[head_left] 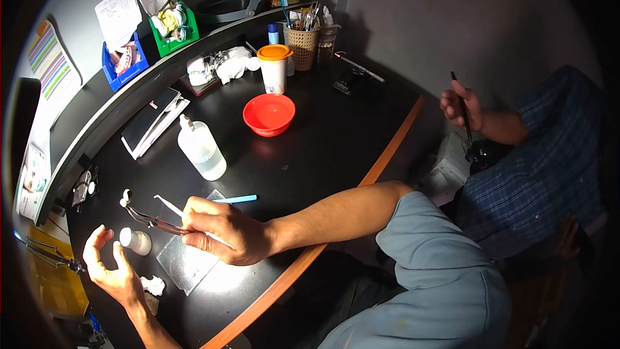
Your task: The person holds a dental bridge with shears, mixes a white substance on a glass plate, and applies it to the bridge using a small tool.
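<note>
My right hand (226,229) is closed around dark metal forceps (154,221), which point left and up. At their tip sits a small whitish piece (126,198), shaped like a tooth crown. A slim pale hooked instrument (169,207) also passes through the same hand. Holding nothing, my left hand (115,274) is raised with its fingers apart and half curled. Right beside its fingertips stands a small white jar (137,242). Under the right hand lies a clear glass slab (187,265), brightly lit, with a blue-handled tool (237,199) behind it.
A squeeze bottle (203,152), a red bowl (270,115) and an orange-lidded cup (274,68) stand farther back. Crumpled tissue (153,285) lies near my left wrist. Blue (124,63) and green trays (174,29) line the shelf. Another person's hand (466,108) holds a dark tool at right.
</note>
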`<state>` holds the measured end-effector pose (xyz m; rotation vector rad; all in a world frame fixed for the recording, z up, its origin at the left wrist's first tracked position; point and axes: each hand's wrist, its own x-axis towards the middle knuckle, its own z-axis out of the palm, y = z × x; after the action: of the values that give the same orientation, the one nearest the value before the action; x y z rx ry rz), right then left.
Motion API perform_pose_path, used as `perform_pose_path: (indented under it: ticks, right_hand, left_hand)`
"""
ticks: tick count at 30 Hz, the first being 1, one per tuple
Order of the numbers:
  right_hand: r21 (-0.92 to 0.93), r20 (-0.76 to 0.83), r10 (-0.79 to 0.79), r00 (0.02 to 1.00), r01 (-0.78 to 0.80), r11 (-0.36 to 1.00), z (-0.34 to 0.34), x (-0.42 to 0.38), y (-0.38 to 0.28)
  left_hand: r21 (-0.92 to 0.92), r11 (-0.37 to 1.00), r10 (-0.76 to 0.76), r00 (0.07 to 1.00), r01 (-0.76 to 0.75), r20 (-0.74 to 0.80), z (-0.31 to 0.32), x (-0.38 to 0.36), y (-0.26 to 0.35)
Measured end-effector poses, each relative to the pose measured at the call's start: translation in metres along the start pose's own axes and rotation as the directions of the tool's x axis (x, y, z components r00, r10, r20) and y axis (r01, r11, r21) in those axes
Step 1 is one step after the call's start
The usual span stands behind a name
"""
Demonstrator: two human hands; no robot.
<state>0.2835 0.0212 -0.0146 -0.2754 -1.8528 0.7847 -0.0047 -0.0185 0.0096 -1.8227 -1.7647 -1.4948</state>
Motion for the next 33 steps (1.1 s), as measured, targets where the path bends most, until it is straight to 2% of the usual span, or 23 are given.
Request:
perform_pose_path:
  ticks: [17,20,21,24,28,33]
  right_hand:
    - [0.007,-0.045,-0.02,0.999,0.02,1.0,0.001,0.002,0.001]
    - [-0.028,0.02,0.014,1.0,-0.014,1.0,-0.004,0.0,0.001]
    - [-0.007,0.019,0.032,0.999,-0.032,0.999,-0.004,0.001,-0.002]
    - [0.015,-0.03,-0.019,0.999,0.019,1.0,-0.002,0.002,-0.001]
    - [0.012,-0.014,0.003,1.0,-0.003,1.0,-0.001,0.001,-0.001]
    - [0.005,-0.013,-0.009,1.0,0.009,1.0,-0.002,0.002,-0.002]
  left_hand:
    - [-0.04,0.999,-0.011,1.0,0.011,0.003,-0.001,0.0,0.006]
    - [0.032,0.999,0.041,0.999,-0.04,-0.022,-0.002,0.003,0.013]
    - [0.124,0.985,0.121,0.993,-0.119,-0.014,-0.005,0.003,0.007]
    - [0.065,0.993,0.099,0.994,-0.096,-0.037,-0.003,0.003,0.008]
    - [0.009,0.996,0.092,0.996,-0.092,-0.023,-0.002,0.003,0.01]
    - [0.019,0.994,0.108,0.994,-0.107,-0.028,-0.002,0.003,0.011]
